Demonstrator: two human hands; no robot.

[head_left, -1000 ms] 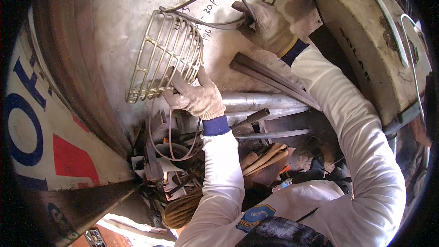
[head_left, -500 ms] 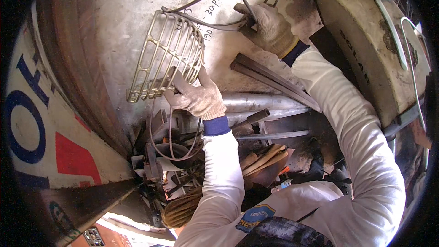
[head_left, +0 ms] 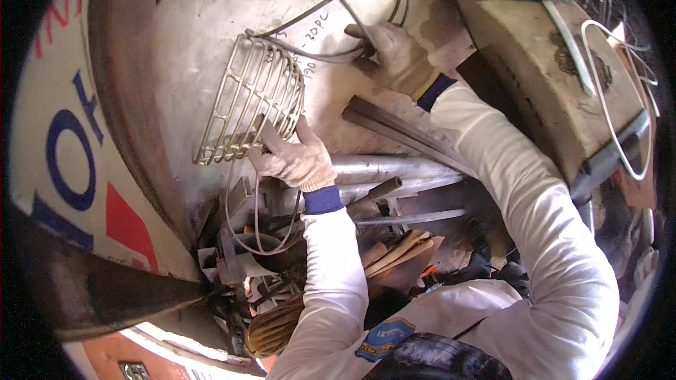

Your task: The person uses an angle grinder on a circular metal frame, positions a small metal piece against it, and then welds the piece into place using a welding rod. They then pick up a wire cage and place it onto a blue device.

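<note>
A brass-coloured curved wire grille (head_left: 257, 93) stands tilted against the pale wall, left of centre. My left hand (head_left: 294, 158), in a knitted work glove, grips the lower right edge of this grille with its fingers among the bars. Up and to the right is a dark frame of bent metal rod (head_left: 313, 8), whose left end meets the top of the grille. Around a rod of that frame my gloved right hand (head_left: 401, 60) is closed; part of its grip is hidden.
Dark angle bars (head_left: 401, 130) and silver pipes (head_left: 394, 167) lie below the hands. A worn beige casing (head_left: 528, 49) is on the right, with a white cable (head_left: 605, 98). A lettered panel (head_left: 70, 148) stands left; wooden handles (head_left: 401, 253) and clutter lie near my body.
The view has shifted slightly, so the panel and casing appear moved. Both hands keep their places on the grille and the rod frame, and neither has let go.
</note>
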